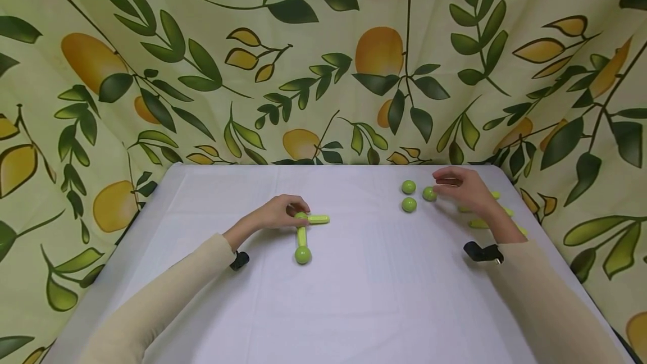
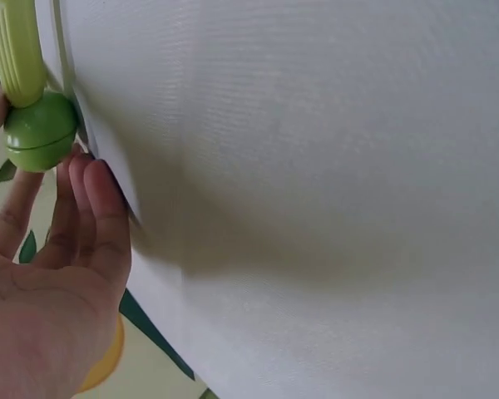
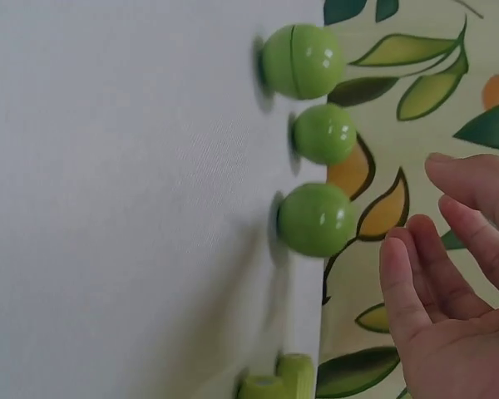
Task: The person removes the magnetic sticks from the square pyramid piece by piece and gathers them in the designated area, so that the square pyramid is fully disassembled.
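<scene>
My left hand (image 1: 279,212) pinches a green ball (image 2: 41,133) where two light-green ribbed rods meet. One rod (image 1: 319,219) points right; the other rod (image 1: 301,236) runs toward me to a second green ball (image 1: 303,255) on the table. At the far right, my right hand (image 1: 467,189) hovers beside three loose green balls, its fingers relaxed and holding nothing. The nearest loose ball (image 1: 429,194) lies just left of the fingertips; the right wrist view shows a gap between the fingers and that ball (image 3: 316,220). The other two balls (image 1: 408,186) sit farther left.
Several light-green rods (image 1: 478,223) lie under and behind my right forearm, partly hidden. A white cloth covers the table (image 1: 354,296). A leaf-and-fruit patterned curtain (image 1: 323,89) rises at the back and both sides. Each wrist carries a black camera mount (image 1: 482,251).
</scene>
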The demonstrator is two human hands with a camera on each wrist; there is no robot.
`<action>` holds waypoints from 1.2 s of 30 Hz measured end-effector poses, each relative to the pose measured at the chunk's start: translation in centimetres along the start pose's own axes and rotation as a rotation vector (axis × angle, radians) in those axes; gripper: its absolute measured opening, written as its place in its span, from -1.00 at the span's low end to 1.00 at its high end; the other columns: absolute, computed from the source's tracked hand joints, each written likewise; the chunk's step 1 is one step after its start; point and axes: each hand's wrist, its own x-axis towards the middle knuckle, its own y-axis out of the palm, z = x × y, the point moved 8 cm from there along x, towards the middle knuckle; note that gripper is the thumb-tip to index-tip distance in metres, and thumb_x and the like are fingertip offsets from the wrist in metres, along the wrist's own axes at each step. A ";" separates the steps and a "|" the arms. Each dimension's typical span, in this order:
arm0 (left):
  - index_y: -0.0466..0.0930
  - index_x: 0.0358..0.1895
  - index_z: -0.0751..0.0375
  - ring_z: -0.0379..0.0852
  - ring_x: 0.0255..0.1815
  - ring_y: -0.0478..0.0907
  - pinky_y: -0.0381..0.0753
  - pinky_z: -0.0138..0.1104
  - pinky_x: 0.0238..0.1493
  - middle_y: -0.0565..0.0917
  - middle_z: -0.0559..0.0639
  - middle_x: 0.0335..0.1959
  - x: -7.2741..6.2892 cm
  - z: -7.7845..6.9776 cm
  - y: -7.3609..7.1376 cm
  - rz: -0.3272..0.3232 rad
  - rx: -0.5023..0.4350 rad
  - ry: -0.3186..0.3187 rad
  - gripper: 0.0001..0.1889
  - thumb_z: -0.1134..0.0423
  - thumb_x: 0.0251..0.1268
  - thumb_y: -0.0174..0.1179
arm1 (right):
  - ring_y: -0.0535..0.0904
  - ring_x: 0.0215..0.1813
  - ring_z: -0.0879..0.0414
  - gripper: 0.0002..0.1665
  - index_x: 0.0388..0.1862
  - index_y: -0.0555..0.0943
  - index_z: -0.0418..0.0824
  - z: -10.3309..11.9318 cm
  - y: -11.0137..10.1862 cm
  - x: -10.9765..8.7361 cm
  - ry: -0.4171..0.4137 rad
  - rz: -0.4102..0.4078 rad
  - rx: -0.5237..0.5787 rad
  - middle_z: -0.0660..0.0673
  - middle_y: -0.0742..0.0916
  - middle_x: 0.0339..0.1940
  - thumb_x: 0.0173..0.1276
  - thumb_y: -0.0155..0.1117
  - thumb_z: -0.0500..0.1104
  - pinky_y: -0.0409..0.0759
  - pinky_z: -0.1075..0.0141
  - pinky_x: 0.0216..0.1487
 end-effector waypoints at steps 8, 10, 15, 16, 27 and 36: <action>0.69 -0.05 0.28 -0.05 -0.11 0.56 0.57 -0.23 0.01 0.69 -0.04 -0.14 -0.1 0.1 0.0 -0.024 -0.007 -0.002 -0.75 0.25 0.29 0.43 | 0.67 0.00 0.17 -0.58 0.11 0.63 -0.42 2.9 1.7 -0.5 -0.066 0.013 0.164 -0.44 0.65 0.11 0.37 0.46 -0.23 0.58 0.47 -0.03; 0.69 -0.05 0.29 -0.04 -0.10 0.57 0.57 -0.23 0.02 0.69 -0.03 -0.14 -0.2 0.0 0.0 -0.028 -0.010 -0.009 -0.75 0.25 0.30 0.43 | 0.67 -0.01 0.18 -0.59 0.12 0.62 -0.44 3.7 2.6 -0.5 -0.078 0.032 0.203 -0.45 0.65 0.11 0.38 0.44 -0.26 0.59 0.45 -0.02; 0.69 -0.06 0.29 -0.04 -0.09 0.57 0.57 -0.22 0.02 0.69 -0.02 -0.13 -0.2 -0.2 0.1 -0.035 -0.015 -0.011 -0.77 0.27 0.30 0.42 | 0.66 0.02 0.06 -0.62 0.10 0.61 -0.44 5.6 5.2 -0.5 -0.122 0.100 0.236 -0.46 0.65 0.08 0.38 0.43 -0.29 0.59 0.42 0.01; 0.69 -0.06 0.30 -0.04 -0.08 0.58 0.57 -0.22 0.03 0.70 -0.02 -0.13 -0.1 -0.3 0.1 -0.036 -0.017 -0.008 -0.77 0.28 0.30 0.42 | 0.65 0.02 0.03 -0.63 0.09 0.62 -0.42 6.0 5.7 -0.5 -0.128 0.113 0.237 -0.46 0.65 0.07 0.37 0.44 -0.29 0.59 0.42 0.01; 0.70 -0.06 0.27 -0.07 -0.08 0.59 0.58 -0.23 0.03 0.70 -0.04 -0.12 0.9 -0.7 0.8 -0.037 -0.017 0.002 -0.78 0.26 0.31 0.42 | 0.64 0.06 -0.14 -0.62 0.08 0.62 -0.46 8.7 11.9 -0.2 -0.179 0.276 0.275 -0.42 0.67 0.04 0.33 0.45 -0.34 0.60 0.29 0.07; 0.70 -0.07 0.26 -0.09 -0.12 0.59 0.57 -0.27 0.00 0.70 -0.04 -0.13 1.6 -1.1 1.4 -0.026 -0.047 0.001 -0.79 0.25 0.31 0.42 | 0.65 0.04 -0.09 -0.62 0.05 0.64 -0.43 9.8 16.6 0.2 -0.223 0.396 0.262 -0.33 0.70 0.01 0.30 0.49 -0.31 0.62 0.26 0.06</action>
